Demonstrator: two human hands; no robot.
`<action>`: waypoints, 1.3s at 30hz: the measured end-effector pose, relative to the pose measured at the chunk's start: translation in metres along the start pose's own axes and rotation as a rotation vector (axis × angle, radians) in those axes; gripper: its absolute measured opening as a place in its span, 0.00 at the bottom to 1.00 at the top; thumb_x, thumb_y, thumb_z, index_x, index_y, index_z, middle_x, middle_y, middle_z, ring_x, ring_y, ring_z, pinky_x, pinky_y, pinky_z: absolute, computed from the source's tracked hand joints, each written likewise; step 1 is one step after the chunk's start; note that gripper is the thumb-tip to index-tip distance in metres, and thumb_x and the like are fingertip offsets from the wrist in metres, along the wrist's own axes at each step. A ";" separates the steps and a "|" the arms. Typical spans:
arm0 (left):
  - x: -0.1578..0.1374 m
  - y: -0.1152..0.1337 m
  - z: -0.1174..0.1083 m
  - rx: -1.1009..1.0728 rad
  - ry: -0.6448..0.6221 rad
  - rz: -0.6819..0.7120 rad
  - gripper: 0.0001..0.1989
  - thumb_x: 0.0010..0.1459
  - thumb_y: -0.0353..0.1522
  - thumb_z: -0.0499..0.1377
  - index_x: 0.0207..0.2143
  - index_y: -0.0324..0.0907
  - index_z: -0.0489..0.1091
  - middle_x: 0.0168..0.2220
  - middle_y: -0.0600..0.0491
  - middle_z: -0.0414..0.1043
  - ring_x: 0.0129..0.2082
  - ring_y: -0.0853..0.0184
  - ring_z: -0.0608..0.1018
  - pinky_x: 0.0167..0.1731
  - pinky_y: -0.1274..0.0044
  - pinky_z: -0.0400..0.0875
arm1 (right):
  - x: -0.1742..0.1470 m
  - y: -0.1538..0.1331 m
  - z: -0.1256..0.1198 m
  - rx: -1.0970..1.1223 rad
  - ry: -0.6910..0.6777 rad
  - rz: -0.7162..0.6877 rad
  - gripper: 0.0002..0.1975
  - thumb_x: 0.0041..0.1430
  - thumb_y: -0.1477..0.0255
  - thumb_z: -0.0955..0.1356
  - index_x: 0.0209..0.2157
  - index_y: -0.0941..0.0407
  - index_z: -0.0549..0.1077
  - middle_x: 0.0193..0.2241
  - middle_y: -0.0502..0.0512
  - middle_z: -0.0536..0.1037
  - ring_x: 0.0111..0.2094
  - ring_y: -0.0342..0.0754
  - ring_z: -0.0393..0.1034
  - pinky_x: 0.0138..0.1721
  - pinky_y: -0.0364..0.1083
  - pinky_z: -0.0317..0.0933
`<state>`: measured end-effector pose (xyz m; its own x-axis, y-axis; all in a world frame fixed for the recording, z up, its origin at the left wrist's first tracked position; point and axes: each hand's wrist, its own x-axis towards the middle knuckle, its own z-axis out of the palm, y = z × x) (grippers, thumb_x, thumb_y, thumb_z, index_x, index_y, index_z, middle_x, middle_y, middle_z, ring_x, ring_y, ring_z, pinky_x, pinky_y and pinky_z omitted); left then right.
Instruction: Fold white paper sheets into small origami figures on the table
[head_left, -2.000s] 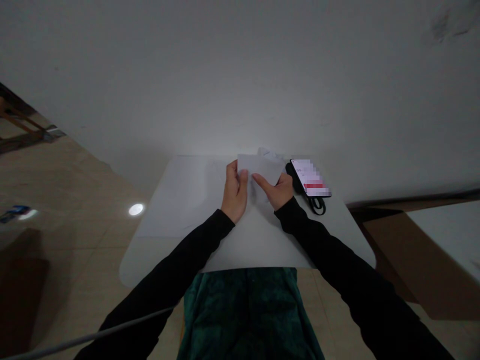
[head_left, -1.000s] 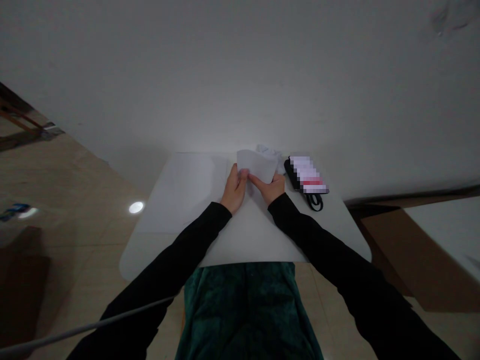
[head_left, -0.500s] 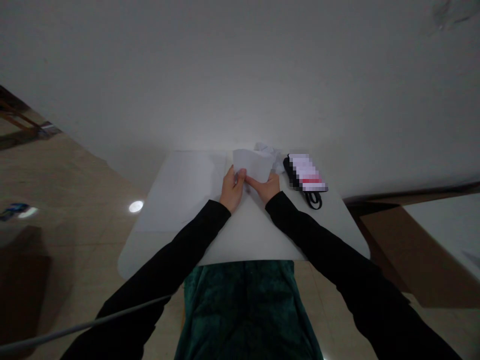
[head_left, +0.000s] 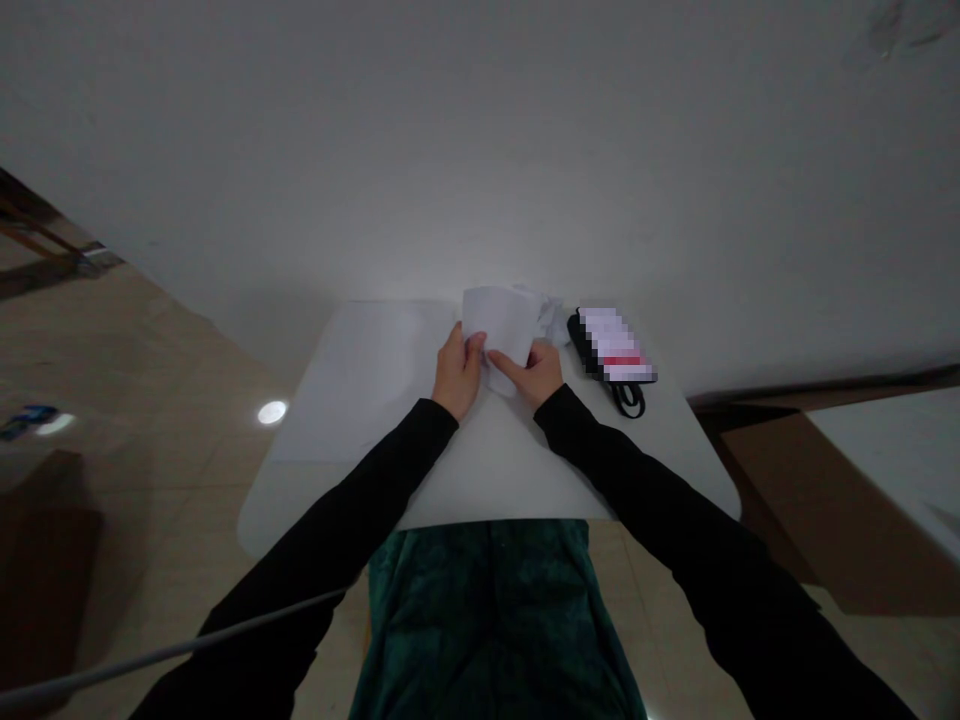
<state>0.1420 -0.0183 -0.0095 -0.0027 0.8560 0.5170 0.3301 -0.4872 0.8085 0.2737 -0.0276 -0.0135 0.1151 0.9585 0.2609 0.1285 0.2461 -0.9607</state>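
Note:
A small white sheet of paper [head_left: 501,318] is held up between my two hands, above the far middle of the white table [head_left: 495,480]. My left hand [head_left: 457,375] grips its left lower edge, thumb in front and fingers behind. At its lower right, my right hand [head_left: 536,374] pinches it, the thumb lying across the front and the other fingers mostly hidden behind. A lower flap of paper shows below the thumbs. Right behind it lies some crumpled white paper [head_left: 553,318], partly covered.
Flat white paper [head_left: 375,370] covers the table's left side. A phone-like device with a blurred screen [head_left: 616,345] lies to the right, a looped black strap [head_left: 628,400] beside it. The wall [head_left: 480,150] rises behind the table. A cardboard box [head_left: 847,520] stands at the right.
The held sheet has turned and now stands more upright, its top edge higher and its right edge further left. My left hand has shifted slightly left; a lower flap now shows below the thumbs.

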 end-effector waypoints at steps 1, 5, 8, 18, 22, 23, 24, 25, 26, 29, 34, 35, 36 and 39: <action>0.002 0.000 -0.003 0.009 -0.009 0.003 0.18 0.63 0.42 0.50 0.43 0.38 0.67 0.38 0.45 0.73 0.41 0.60 0.74 0.45 0.68 0.67 | 0.000 -0.003 -0.002 0.022 -0.016 -0.013 0.16 0.41 0.58 0.73 0.26 0.58 0.77 0.25 0.55 0.80 0.26 0.50 0.74 0.29 0.49 0.70; 0.007 -0.004 -0.011 0.048 -0.064 0.005 0.17 0.62 0.42 0.52 0.41 0.38 0.68 0.35 0.46 0.73 0.38 0.60 0.74 0.43 0.68 0.68 | 0.005 -0.011 -0.011 0.159 -0.076 0.008 0.16 0.44 0.58 0.73 0.27 0.57 0.76 0.23 0.52 0.79 0.21 0.45 0.71 0.22 0.46 0.68; 0.009 -0.009 -0.014 0.111 -0.106 0.012 0.16 0.62 0.41 0.51 0.41 0.38 0.68 0.35 0.45 0.73 0.35 0.61 0.74 0.39 0.68 0.69 | 0.009 -0.018 -0.020 0.206 -0.128 0.079 0.17 0.44 0.57 0.73 0.24 0.57 0.74 0.18 0.50 0.76 0.14 0.43 0.66 0.15 0.45 0.64; 0.008 -0.005 -0.015 0.284 -0.176 0.021 0.14 0.64 0.38 0.49 0.37 0.37 0.68 0.32 0.48 0.73 0.32 0.63 0.74 0.34 0.73 0.68 | 0.021 -0.025 -0.035 0.204 -0.048 0.231 0.15 0.39 0.62 0.76 0.21 0.57 0.72 0.19 0.50 0.77 0.18 0.42 0.70 0.18 0.42 0.69; 0.007 -0.001 -0.016 0.361 -0.183 0.046 0.14 0.64 0.39 0.49 0.36 0.39 0.67 0.28 0.50 0.70 0.27 0.65 0.73 0.28 0.75 0.64 | 0.027 -0.020 -0.041 0.211 0.070 0.199 0.13 0.36 0.66 0.76 0.23 0.58 0.74 0.21 0.51 0.78 0.20 0.43 0.72 0.23 0.45 0.72; 0.007 0.001 -0.016 0.373 -0.183 0.053 0.14 0.64 0.39 0.48 0.36 0.39 0.66 0.27 0.51 0.70 0.27 0.66 0.72 0.27 0.76 0.64 | 0.027 -0.020 -0.043 0.204 0.087 0.183 0.13 0.36 0.66 0.77 0.23 0.58 0.74 0.21 0.52 0.79 0.20 0.44 0.72 0.23 0.45 0.72; 0.007 0.002 -0.017 0.386 -0.181 0.059 0.14 0.65 0.39 0.48 0.36 0.39 0.66 0.26 0.51 0.69 0.26 0.66 0.72 0.27 0.76 0.63 | 0.027 -0.020 -0.044 0.192 0.098 0.166 0.13 0.36 0.66 0.77 0.24 0.58 0.75 0.21 0.52 0.79 0.20 0.44 0.72 0.23 0.46 0.71; 0.007 0.004 -0.017 0.401 -0.178 0.065 0.14 0.65 0.39 0.48 0.36 0.39 0.66 0.25 0.52 0.68 0.25 0.66 0.72 0.26 0.76 0.62 | 0.027 -0.021 -0.044 0.178 0.107 0.150 0.13 0.37 0.66 0.76 0.25 0.58 0.75 0.21 0.52 0.79 0.20 0.44 0.72 0.23 0.46 0.71; 0.007 0.005 -0.018 0.417 -0.174 0.070 0.14 0.65 0.40 0.48 0.36 0.40 0.65 0.24 0.53 0.67 0.24 0.67 0.71 0.26 0.76 0.61 | 0.027 -0.021 -0.045 0.166 0.116 0.135 0.14 0.37 0.66 0.76 0.25 0.58 0.75 0.22 0.52 0.79 0.20 0.44 0.72 0.22 0.46 0.70; 0.007 0.007 -0.019 0.473 -0.164 0.083 0.14 0.65 0.40 0.47 0.36 0.40 0.65 0.22 0.54 0.66 0.23 0.67 0.71 0.26 0.77 0.60 | 0.026 -0.021 -0.045 0.158 0.147 0.084 0.17 0.37 0.65 0.76 0.32 0.58 0.77 0.24 0.52 0.80 0.22 0.45 0.72 0.20 0.44 0.68; 0.007 0.006 -0.020 0.520 -0.171 0.106 0.14 0.65 0.40 0.46 0.38 0.40 0.65 0.22 0.54 0.66 0.23 0.65 0.72 0.25 0.76 0.59 | 0.029 -0.019 -0.044 0.181 0.186 0.027 0.15 0.37 0.65 0.76 0.29 0.58 0.77 0.23 0.52 0.79 0.20 0.43 0.71 0.19 0.44 0.68; 0.007 0.007 -0.020 0.520 -0.175 0.108 0.13 0.65 0.40 0.47 0.38 0.41 0.64 0.22 0.54 0.66 0.23 0.66 0.72 0.25 0.77 0.59 | 0.029 -0.019 -0.044 0.191 0.197 0.021 0.14 0.38 0.64 0.76 0.27 0.58 0.77 0.22 0.52 0.79 0.20 0.43 0.71 0.19 0.44 0.68; 0.007 0.008 -0.020 0.519 -0.178 0.109 0.13 0.65 0.39 0.47 0.37 0.41 0.64 0.22 0.54 0.66 0.23 0.66 0.72 0.25 0.77 0.59 | 0.030 -0.019 -0.044 0.202 0.210 0.015 0.14 0.38 0.64 0.76 0.26 0.58 0.77 0.21 0.51 0.78 0.19 0.43 0.70 0.18 0.44 0.68; 0.007 0.012 -0.020 0.522 -0.184 0.107 0.12 0.66 0.39 0.47 0.36 0.41 0.64 0.22 0.55 0.66 0.23 0.66 0.72 0.25 0.77 0.59 | 0.030 -0.016 -0.043 0.237 0.244 -0.004 0.14 0.40 0.62 0.75 0.26 0.57 0.76 0.18 0.49 0.76 0.18 0.43 0.69 0.14 0.42 0.63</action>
<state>0.1271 -0.0217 0.0097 0.2053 0.8455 0.4929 0.7429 -0.4625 0.4839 0.3170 -0.0091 0.0141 0.3513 0.9017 0.2520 -0.1001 0.3038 -0.9475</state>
